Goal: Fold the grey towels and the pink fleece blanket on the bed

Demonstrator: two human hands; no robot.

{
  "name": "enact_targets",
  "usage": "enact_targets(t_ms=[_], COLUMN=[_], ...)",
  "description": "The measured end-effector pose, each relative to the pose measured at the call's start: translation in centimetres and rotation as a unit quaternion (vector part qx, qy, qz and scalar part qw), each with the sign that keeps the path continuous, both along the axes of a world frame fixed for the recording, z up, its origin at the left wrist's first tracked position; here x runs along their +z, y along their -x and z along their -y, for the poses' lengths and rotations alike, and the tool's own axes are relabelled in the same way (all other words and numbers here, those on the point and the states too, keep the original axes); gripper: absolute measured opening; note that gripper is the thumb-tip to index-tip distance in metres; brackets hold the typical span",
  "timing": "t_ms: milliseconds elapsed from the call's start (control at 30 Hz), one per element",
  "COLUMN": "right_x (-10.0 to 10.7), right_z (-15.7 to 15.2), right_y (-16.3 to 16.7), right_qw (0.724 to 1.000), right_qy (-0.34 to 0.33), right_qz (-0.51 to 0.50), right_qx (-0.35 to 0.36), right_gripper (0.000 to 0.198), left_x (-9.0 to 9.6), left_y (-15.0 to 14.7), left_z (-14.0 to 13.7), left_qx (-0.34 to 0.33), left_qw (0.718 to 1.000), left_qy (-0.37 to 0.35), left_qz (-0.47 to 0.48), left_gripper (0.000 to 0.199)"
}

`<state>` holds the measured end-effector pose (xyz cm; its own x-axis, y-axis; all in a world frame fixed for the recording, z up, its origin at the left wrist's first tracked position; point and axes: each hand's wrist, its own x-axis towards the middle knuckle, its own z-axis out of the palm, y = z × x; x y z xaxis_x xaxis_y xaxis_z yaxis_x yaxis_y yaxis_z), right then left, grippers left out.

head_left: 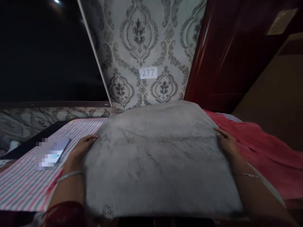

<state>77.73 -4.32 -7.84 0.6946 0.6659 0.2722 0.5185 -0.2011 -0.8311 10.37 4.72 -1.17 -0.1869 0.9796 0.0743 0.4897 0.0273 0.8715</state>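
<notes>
A broad grey plush cloth (151, 157), creased across its upper half, fills the middle of the head view. It spreads from the wall at the back to the front edge, with a small pale patterned mark at its lower left corner. My left hand (82, 147) grips the cloth's left edge, its fingers curled over the side. On the opposite edge, my right hand (226, 143) holds the cloth with thumb and fingers closed at the border. The palms and some fingertips are partly hidden.
A striped cloth (80, 127) lies to the left, with a phone-like device (62, 152), partly pixelated, on it. Red fabric (258, 142) is bunched at right. Behind stand a dark screen (47, 53), patterned wall (139, 37) with a "277" paper label (148, 72), and dark red furniture (220, 56).
</notes>
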Motion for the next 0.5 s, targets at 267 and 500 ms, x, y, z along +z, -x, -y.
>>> enact_targets(t_ms=[267,500], right_x=[1.3,-0.6], right_z=[1.6,2.0], right_y=[0.1,-1.6], right_qw=[0.992,0.998], right_qy=[0.069,0.004], right_qz=[-0.032,0.012], right_qx=[0.097,0.056], right_gripper=[0.044,0.053], left_x=[-1.5,-0.9], left_y=[0.7,0.3], left_z=[-1.2,0.7], left_qx=[-0.023,0.011], left_qw=[0.999,0.998], left_qy=[0.012,-0.016], left_qz=[-0.032,0.061], left_gripper=[0.041,0.051])
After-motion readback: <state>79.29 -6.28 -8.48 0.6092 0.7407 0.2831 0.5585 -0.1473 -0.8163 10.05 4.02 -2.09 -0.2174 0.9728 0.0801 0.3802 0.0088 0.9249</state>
